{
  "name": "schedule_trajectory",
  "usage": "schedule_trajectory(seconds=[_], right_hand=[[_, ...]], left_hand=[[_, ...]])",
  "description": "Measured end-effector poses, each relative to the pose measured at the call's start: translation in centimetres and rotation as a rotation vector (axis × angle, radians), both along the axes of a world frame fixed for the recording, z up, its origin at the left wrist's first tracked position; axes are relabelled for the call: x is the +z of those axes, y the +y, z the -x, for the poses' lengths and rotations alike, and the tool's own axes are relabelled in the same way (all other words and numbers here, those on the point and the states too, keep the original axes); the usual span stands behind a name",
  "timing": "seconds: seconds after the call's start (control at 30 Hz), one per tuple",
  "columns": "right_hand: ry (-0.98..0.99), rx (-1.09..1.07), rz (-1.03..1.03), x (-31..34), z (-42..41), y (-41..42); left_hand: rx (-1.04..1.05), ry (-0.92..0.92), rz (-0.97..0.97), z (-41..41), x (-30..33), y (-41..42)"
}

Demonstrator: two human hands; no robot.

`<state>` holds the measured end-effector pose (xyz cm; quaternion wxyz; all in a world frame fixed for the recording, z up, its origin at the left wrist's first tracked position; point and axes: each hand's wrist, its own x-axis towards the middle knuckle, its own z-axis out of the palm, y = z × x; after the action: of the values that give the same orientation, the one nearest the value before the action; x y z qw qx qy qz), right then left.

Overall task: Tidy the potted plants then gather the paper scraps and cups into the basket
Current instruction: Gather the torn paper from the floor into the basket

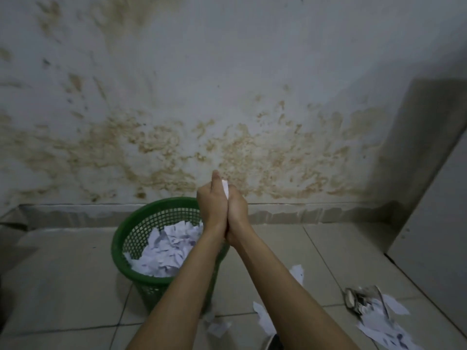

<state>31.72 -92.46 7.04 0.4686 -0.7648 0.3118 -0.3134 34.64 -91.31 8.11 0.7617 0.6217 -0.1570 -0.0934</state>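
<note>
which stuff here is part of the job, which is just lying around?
Job:
- green basket, paper already inside
- white scrap pressed between left hand and right hand
- loose scraps on floor
- crushed clear cup on the floor at right

Just there:
- stained wall
- pale panel at right

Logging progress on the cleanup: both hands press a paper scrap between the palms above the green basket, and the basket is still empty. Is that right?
Not quite. The head view shows the green basket already holds a heap of crumpled paper. The rest stands: the left hand and right hand press a paper scrap between the palms above it.
</note>
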Motion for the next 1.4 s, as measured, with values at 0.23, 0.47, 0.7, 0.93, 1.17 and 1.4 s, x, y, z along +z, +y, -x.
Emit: schedule_trajectory(seconds=[0.23,0.47,0.7,0.93,1.17,1.4], right_hand=[[0.058,0.062,-0.520,-2.6,-4.0,0.4],[0.286,0.164,-0.136,-3.5,-3.6,0.2],[1.157,0.514,0.542,-6.2,-4.3,1.6],[0.964,0.279,0.745,-4.4,-1.5,1.6],[0.819,0.244,0.500,-3.5,1.4,1.7],[0.887,0.307,0.563,-5.4,3.6,1.3]], left_hand=[[-0.277,-0.344,-0.488,-8.0,-5.1,3.7],[-0.578,-0.708,-1.378,-10.3,-8.2,5.8],[-0.800,-0.831,-1.889,-9.6,-10.2,6.3],[-0.820,-0.703,-1.739,-10.2,-7.4,6.0],[-0.669,-0.714,-1.643,-8.9,-6.7,8.4],[-0.455,-0.742,-1.427,-7.6,-9.1,10.8]])
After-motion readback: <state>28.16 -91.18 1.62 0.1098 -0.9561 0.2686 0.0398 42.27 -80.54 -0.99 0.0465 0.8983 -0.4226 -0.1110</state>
